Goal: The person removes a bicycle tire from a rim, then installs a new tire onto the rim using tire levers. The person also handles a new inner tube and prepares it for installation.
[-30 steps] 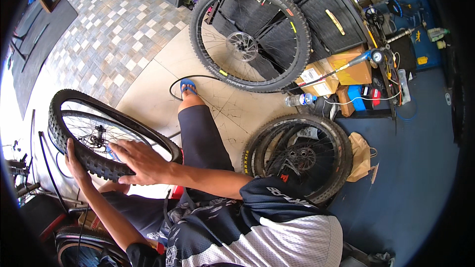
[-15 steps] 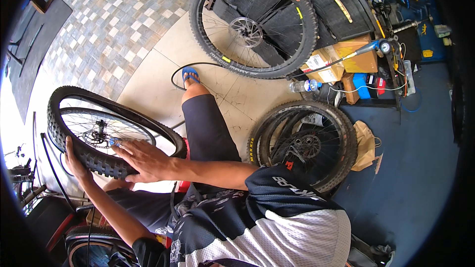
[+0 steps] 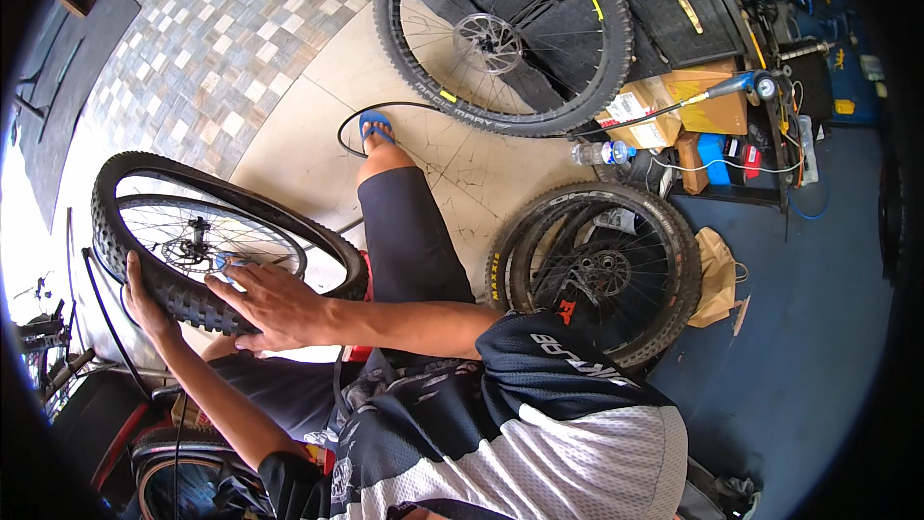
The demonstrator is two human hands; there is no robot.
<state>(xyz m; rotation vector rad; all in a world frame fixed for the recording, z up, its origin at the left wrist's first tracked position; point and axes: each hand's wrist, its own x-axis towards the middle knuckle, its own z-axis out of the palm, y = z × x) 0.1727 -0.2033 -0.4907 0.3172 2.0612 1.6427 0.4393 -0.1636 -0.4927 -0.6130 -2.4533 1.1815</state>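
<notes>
A black knobby bicycle tire (image 3: 114, 212) stands tilted at the left, in front of my lap. My left hand (image 3: 146, 300) grips its near left side, fingers along the tread. My right hand (image 3: 281, 306) lies over the near part of the tire, fingers reaching across the tread and the thumb lower down. Through the tire's opening shows a spoked wheel (image 3: 197, 243) with a hub and disc rotor; whether the two touch is hard to make out. A bit of blue (image 3: 223, 261) peeks out by my right fingertips, too small to name.
Ahead, a wheel with a knobby tire (image 3: 500, 127) leans on black drawers (image 3: 679, 0). Stacked wheels (image 3: 664, 231) lie to my right, near a paper bag (image 3: 714, 279). Beyond are a plastic bottle (image 3: 602, 152), cardboard boxes (image 3: 703, 101) and a pump hose with gauge (image 3: 763, 87).
The whole view has shifted slightly. My right hand has moved a little left along the tire; my left hand keeps its place on the tread.
</notes>
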